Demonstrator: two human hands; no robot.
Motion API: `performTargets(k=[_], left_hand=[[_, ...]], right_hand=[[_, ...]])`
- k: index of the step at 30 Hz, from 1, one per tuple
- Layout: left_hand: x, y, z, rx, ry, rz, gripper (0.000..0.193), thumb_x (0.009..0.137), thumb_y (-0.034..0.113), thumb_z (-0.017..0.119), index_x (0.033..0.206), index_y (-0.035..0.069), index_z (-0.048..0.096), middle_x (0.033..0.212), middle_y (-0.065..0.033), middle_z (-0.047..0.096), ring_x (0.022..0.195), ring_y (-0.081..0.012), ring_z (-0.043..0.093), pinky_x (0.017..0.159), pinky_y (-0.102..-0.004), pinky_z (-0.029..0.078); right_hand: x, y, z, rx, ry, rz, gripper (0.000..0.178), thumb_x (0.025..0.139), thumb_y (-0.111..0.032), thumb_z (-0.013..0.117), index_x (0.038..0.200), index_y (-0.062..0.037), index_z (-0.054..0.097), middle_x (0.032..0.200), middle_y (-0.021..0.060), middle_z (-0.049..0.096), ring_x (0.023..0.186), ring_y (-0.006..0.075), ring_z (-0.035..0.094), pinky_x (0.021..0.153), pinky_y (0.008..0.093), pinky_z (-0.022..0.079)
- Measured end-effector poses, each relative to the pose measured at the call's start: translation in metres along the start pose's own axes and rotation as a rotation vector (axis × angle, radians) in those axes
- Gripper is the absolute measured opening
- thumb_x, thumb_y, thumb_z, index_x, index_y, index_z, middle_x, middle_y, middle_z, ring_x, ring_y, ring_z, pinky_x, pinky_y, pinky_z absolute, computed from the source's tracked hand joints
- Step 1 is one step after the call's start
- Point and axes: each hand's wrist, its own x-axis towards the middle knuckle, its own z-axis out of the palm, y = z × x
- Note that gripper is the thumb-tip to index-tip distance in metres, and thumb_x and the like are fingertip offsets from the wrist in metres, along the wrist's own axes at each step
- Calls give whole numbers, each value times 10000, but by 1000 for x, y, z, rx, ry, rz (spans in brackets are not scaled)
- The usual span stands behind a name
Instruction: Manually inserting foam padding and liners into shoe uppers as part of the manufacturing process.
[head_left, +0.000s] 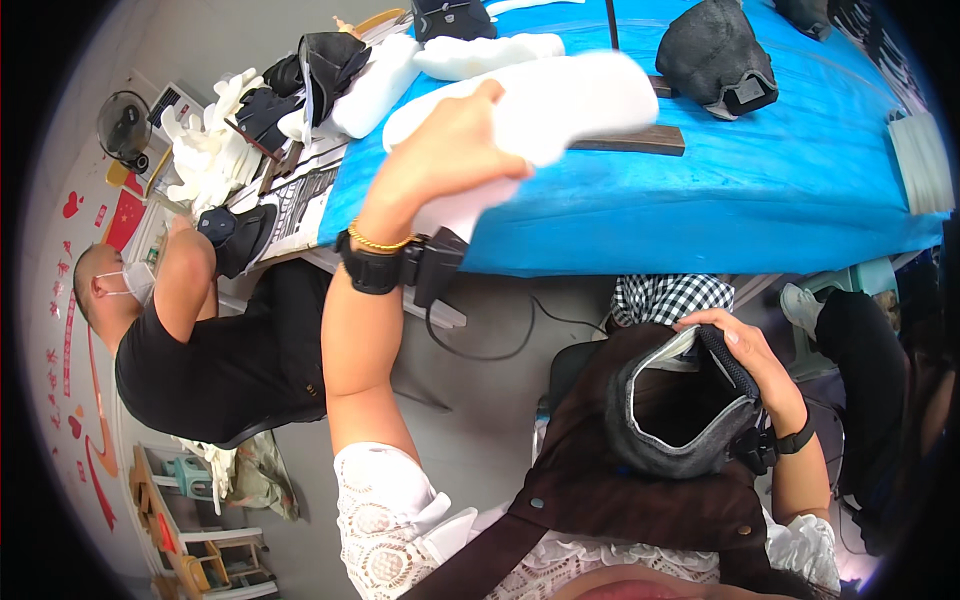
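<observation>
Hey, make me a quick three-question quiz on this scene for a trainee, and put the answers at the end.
1. Which hand grips the white form?
2. True or false: the hand-held grey fabric piece has its opening squeezed shut.
3. The table cover is: A) red, B) blue, C) green.

Key:
1. The left hand.
2. False; its opening gapes, and the right hand holds it at the rim.
3. B.

We take this for a workshop: a long, blue-sheeted table (560,235) bears dark-grey hollow fabric pieces (705,50), and a black-shirted co-worker (200,375) sits beside it.
</observation>
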Motion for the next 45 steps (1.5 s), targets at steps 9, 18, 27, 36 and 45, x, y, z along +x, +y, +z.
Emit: performTargets(k=[9, 18, 27, 36, 45], left_hand=[[-10, -54, 80, 324, 288, -94, 482, 667, 413, 788, 953, 29, 744, 1065, -176, 555, 1046, -374, 487, 839, -478, 435], [-26, -85, 55, 194, 225, -359, 554, 695, 470, 775, 1057, 54, 721, 1371, -164, 480, 1259, -400, 379, 938, -602, 344], [-22, -127, 44, 418, 657, -438, 614, 737, 465, 751, 1069, -45, 677, 1206, -176, 602, 1179, -386, 452, 897, -570, 378], [-26, -108, 9, 140, 777, -283, 491, 787, 382, 735, 966, -73, 703, 930, -218, 709, 796, -315, 700, 713, -421, 512], [-84, 26, 79, -1524, 844, 10, 387, 954, 142, 598, 1282, 14, 440, 1103, -166, 614, 887, -253, 659, 745, -383, 573]], right_hand=[[-1, 0, 2, 39, -18, 17, 584, 988, -474, 401, 1186, 43, 587, 1190, 123, 616, 1159, 211, 537, 1048, 322, 336], [-9, 2, 0, 76, -3, 14, 583, 989, -466, 400, 1197, 48, 579, 1199, 123, 612, 1165, 206, 537, 1040, 318, 350], [-17, 4, 1, 131, 35, -4, 564, 972, -435, 415, 1194, 63, 565, 1195, 148, 610, 1157, 217, 550, 1034, 322, 364], [-16, -1, -2, 89, 42, -61, 609, 981, -485, 397, 1229, 48, 556, 1225, 126, 591, 1192, 210, 516, 1057, 325, 330], [19, -30, -30, -339, -123, -117, 353, 984, -265, 498, 1203, -6, 593, 1151, 115, 647, 1103, 209, 583, 948, 337, 439]])
